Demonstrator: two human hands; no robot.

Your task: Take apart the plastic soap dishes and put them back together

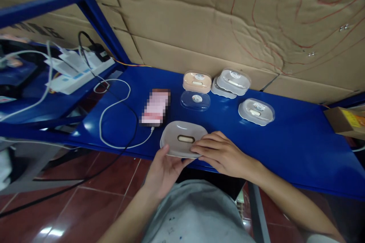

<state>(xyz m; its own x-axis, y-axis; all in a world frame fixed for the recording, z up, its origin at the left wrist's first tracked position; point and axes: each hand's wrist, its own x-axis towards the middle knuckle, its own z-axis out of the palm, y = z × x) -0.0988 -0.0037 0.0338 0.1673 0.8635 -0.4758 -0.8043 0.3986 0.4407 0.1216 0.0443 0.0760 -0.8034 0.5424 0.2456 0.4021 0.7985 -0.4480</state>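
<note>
A grey oval soap dish [171, 135] is held over the front edge of the blue shelf. A cream oblong piece [186, 139] lies in the slot at its middle. My left hand [165, 171] grips the dish from below at the near left, thumb over the rim. My right hand [221, 152] is closed at the right side, its fingertips over the rim and inside near the slot; its thumb is hidden. Behind the dish are a peach soap dish [189, 85], a clear lid [188, 100], two overlapping grey soap dishes [241, 87] and another grey lidded soap dish [265, 115].
A phone [156, 107] with a blurred-out screen lies left of the dish, joined to a white cable [100, 121]. A power strip [68, 83] with plugs and cords sits at the far left. Cardboard [199, 15] lines the back. A cardboard box [339, 121] stands at the right.
</note>
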